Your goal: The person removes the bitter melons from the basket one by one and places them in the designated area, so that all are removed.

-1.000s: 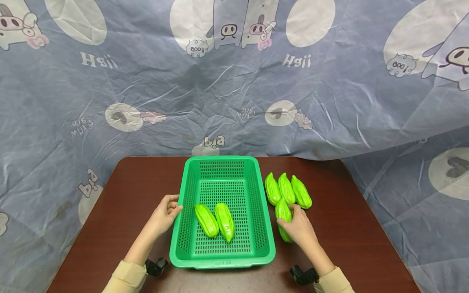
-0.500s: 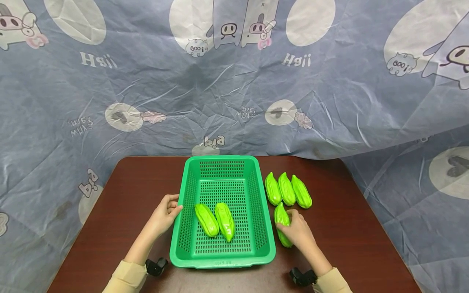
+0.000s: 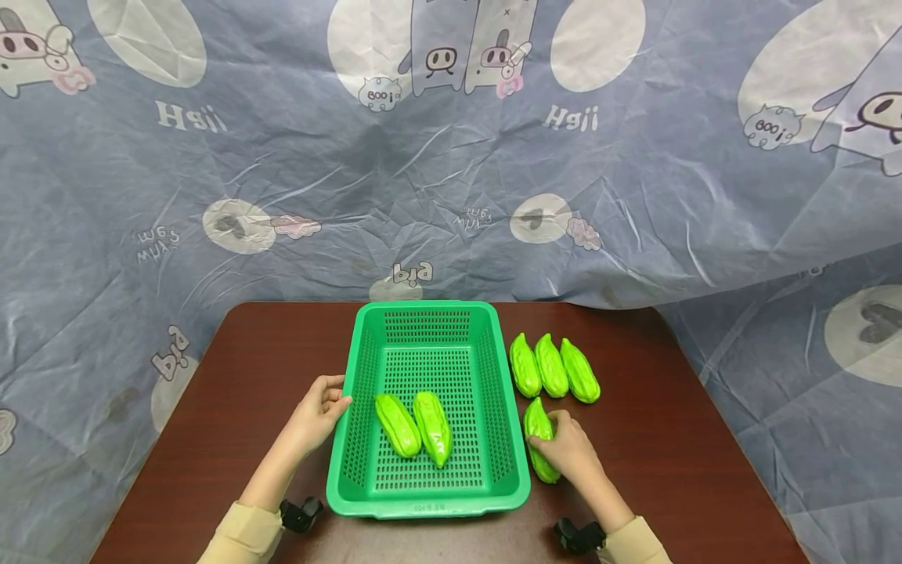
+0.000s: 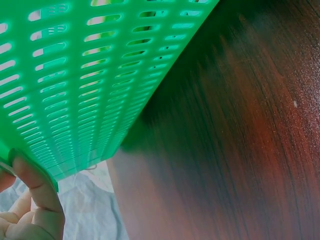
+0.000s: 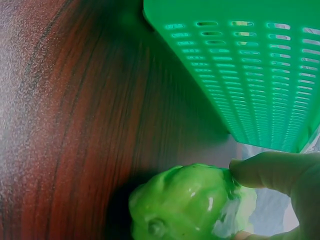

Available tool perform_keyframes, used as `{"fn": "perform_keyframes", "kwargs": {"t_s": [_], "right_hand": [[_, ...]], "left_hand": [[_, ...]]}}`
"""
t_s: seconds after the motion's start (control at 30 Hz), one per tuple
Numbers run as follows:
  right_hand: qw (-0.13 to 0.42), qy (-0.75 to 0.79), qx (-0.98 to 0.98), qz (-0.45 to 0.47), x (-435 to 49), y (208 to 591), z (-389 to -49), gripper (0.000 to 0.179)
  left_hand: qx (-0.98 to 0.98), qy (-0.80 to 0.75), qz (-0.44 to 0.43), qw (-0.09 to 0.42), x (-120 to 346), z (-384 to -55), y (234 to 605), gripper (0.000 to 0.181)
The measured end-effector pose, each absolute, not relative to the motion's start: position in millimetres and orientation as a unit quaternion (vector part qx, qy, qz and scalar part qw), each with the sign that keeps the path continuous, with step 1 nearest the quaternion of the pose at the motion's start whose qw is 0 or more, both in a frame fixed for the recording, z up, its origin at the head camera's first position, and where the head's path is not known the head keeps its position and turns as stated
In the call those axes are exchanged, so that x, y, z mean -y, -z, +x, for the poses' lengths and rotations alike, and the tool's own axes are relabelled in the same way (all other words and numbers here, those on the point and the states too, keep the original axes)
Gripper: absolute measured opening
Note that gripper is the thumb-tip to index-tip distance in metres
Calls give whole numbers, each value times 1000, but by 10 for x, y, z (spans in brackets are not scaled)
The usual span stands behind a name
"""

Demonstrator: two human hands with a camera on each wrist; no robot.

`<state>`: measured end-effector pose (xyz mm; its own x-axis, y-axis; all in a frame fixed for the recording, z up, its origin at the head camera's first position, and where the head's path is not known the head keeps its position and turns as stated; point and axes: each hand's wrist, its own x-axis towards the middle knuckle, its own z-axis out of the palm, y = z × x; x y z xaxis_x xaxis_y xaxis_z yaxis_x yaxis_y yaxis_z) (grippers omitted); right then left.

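A green plastic basket [image 3: 430,507] with slotted walls stands on the table, two light-green bitter melons [image 3: 397,425] lying side by side inside it. My left hand [image 3: 315,411] grips the basket's left rim; in the left wrist view its fingers [image 4: 37,182] curl at the edge. To the right of the basket, my right hand [image 3: 569,446] holds another bitter melon [image 3: 539,423] between thumb and fingers, its pointed end facing away from me. The right wrist view shows this bitter melon [image 5: 185,205] close to the tabletop; whether it touches is hard to tell.
Beyond the right hand, several bitter melons [image 3: 552,366] lie in a row near the basket's far right side. The dark brown table [image 3: 676,439] extends on both sides. A grey-blue printed cloth [image 3: 451,172] hangs behind it.
My right hand has drawn its bitter melon toward me and slightly left, away from the row. The left hand and the basket have stayed put.
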<state>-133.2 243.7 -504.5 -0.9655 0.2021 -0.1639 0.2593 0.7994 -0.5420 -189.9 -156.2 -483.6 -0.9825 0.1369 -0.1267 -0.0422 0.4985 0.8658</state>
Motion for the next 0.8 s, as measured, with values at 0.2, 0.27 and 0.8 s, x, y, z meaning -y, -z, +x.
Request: {"fn": "perform_keyframes", "kwargs": {"t_s": [0.2,0.27,0.8], "right_hand": [[47,294,-947,121,-2449,5064,-1337,59],[46,293,-947,121,-2453,5070,-1339,59],[54,287,-950,112,-2450,4986,-1330,61]], "left_hand": [[-863,-497,28,86,1558,-1893,4829,44],[-863,-497,28,87,1557,-1892,4827,44],[-863,-497,29,85,1555,-1899,4829,43]]}}
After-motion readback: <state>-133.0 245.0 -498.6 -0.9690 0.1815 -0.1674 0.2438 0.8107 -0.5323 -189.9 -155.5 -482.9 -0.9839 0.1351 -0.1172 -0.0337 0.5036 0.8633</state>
